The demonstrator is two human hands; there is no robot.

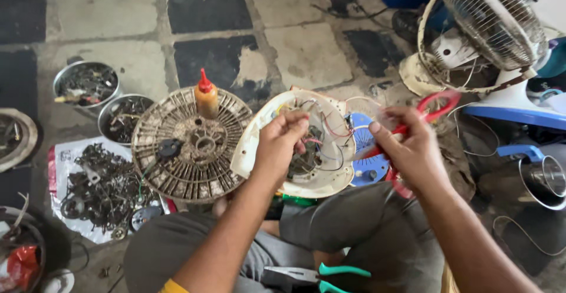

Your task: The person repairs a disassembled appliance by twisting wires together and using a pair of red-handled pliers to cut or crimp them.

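A white round fan base housing with red, black and white wires inside rests tilted over my lap. My left hand pinches a wire inside the housing. My right hand is closed on red-handled scissors, whose blades point toward the wires. A blue round part lies just behind the housing.
A dirty round fan grille lies at left with an orange squeeze bottle on it. Two metal bowls of scrap and a sheet of small metal parts sit further left. A table fan stands at right. Green-handled pliers lie on my lap.
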